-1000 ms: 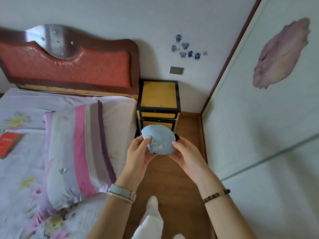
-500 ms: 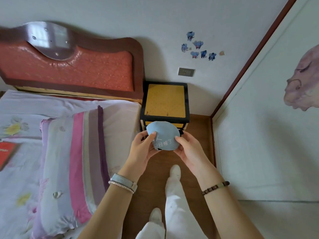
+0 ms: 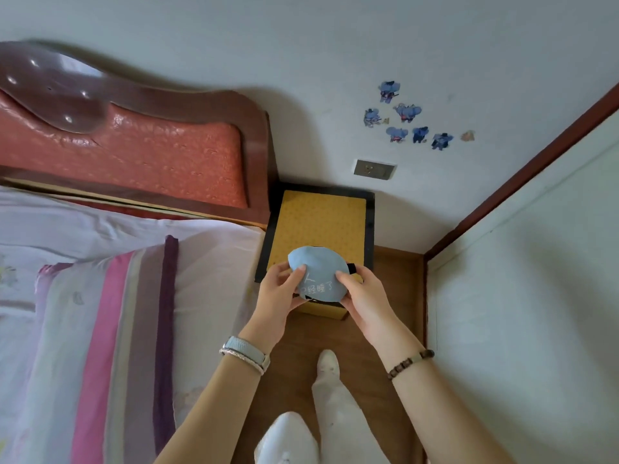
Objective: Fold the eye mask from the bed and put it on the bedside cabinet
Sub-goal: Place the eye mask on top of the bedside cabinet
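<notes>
The eye mask [image 3: 318, 272] hides the cabinet [image 3: 321, 222] front edge behind both hands. Thumbs cover part of its white writing. Left of the hands, the bed [image 3: 67, 229] runs off the picture.

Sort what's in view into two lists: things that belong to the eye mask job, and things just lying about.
Belongs to the job:
eye mask, folded, held in both hands
left hand
right hand
bedside cabinet, its yellow top bare

Just there:
striped pillow
headboard
wall stickers
wall socket
</notes>
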Demonstrator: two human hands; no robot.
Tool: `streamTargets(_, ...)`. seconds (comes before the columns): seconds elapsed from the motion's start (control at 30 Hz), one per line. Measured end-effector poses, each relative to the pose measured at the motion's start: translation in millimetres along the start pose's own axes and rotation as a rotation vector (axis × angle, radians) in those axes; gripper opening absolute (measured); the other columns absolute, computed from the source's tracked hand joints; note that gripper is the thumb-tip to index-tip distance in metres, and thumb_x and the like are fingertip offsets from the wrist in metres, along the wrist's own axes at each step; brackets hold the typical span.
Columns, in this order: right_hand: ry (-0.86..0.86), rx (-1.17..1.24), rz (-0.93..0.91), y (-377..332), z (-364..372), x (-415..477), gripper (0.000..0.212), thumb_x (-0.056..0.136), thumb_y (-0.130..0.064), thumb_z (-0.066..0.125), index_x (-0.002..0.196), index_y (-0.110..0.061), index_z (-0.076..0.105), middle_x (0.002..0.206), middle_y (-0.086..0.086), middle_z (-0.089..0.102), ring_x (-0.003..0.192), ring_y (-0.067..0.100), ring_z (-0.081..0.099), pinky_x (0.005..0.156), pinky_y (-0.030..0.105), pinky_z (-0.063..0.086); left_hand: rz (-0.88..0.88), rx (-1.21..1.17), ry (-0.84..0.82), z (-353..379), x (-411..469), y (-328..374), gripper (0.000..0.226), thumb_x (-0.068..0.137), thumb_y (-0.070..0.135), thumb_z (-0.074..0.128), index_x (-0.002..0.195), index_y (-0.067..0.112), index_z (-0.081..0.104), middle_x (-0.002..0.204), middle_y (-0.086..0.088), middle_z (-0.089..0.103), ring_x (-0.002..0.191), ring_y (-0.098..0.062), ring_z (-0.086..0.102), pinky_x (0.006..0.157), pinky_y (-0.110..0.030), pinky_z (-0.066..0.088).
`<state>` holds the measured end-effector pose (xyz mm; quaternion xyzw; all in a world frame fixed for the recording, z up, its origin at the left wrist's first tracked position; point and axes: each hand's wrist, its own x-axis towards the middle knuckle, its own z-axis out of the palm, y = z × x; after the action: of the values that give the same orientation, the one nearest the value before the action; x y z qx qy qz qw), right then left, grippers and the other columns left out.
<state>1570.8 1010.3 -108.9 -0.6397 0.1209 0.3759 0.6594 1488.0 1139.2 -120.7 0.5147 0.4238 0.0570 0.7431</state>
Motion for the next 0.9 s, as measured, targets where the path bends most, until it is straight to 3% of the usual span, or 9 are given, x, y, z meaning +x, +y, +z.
streamTargets(0.1,0.007,-0.056,0.042,-6,4,49,0.037,0.094,-0.011,0.061,0.13,-0.009,0.053,0.119,0.012,0.062,0.112,0.027,0.063,0.097,0.047,0.055,-0.024,0.054,0.043,6,46,0,0.045,0.093,0.027,0.063,0.133,0.01,0.052,0.119,-0.01,0.064,0.108,-0.02,0.065,0.084,-0.03,0.059)
streamTargets(0.23,0.024,-0.124,0.085,0,12,112,0.03,0.094,-0.011,0.06,0.124,-0.011,0.057,0.115,0.01,0.062,0.107,0.024,0.064,0.095,0.045,0.055,-0.084,0.076,0.08,8,105,-13,0.049,0.093,0.024,0.063,0.136,0.004,0.05,0.125,-0.015,0.063,0.114,-0.026,0.064,0.098,-0.042,0.054)
streamTargets(0.4,0.055,-0.103,0.18,16,28,188,0.025,0.098,-0.014,0.054,0.123,-0.01,0.054,0.129,0.014,0.058,0.112,0.029,0.061,0.092,0.046,0.056,-0.122,0.081,0.124,3,177,-33,0.045,0.092,0.025,0.065,0.132,0.01,0.049,0.11,-0.004,0.065,0.098,-0.014,0.066,0.078,-0.027,0.057)
streamTargets(0.53,0.078,-0.055,0.253,35,35,242,0.041,0.1,-0.016,0.052,0.139,-0.007,0.046,0.129,0.011,0.054,0.108,0.026,0.059,0.072,0.032,0.056,-0.134,0.138,0.116,-4,237,-56,0.043,0.091,0.025,0.067,0.128,0.017,0.048,0.101,0.0,0.065,0.092,-0.012,0.067,0.072,-0.025,0.057)
streamTargets(0.67,0.116,-0.027,0.303,53,38,285,0.038,0.101,-0.021,0.05,0.136,-0.006,0.048,0.135,0.015,0.055,0.113,0.028,0.06,0.084,0.039,0.056,-0.153,0.179,0.102,-8,282,-77,0.041,0.092,0.023,0.065,0.129,0.017,0.047,0.098,0.001,0.063,0.09,-0.01,0.066,0.067,-0.022,0.056)
streamTargets(0.73,0.131,-0.012,0.33,60,40,301,0.039,0.102,-0.026,0.047,0.137,-0.009,0.047,0.131,0.014,0.058,0.11,0.027,0.062,0.083,0.04,0.056,-0.168,0.2,0.116,-8,297,-86,0.042,0.092,0.022,0.065,0.13,0.017,0.048,0.096,0.003,0.062,0.087,-0.008,0.064,0.067,-0.022,0.055)
streamTargets(0.83,0.142,0.001,0.368,66,45,313,0.043,0.103,-0.031,0.043,0.141,-0.011,0.043,0.107,0.007,0.064,0.087,0.016,0.065,0.061,0.029,0.054,-0.193,0.218,0.164,-8,310,-95,0.041,0.092,0.02,0.065,0.13,0.015,0.05,0.095,0.004,0.062,0.085,-0.007,0.062,0.07,-0.025,0.056)
streamTargets(0.9,0.168,-0.021,0.372,69,46,318,0.044,0.103,-0.034,0.042,0.141,-0.012,0.043,0.099,0.004,0.063,0.082,0.013,0.064,0.056,0.026,0.052,-0.206,0.229,0.189,-7,314,-97,0.042,0.091,0.02,0.065,0.13,0.015,0.051,0.1,0.0,0.064,0.087,-0.01,0.063,0.074,-0.029,0.058)
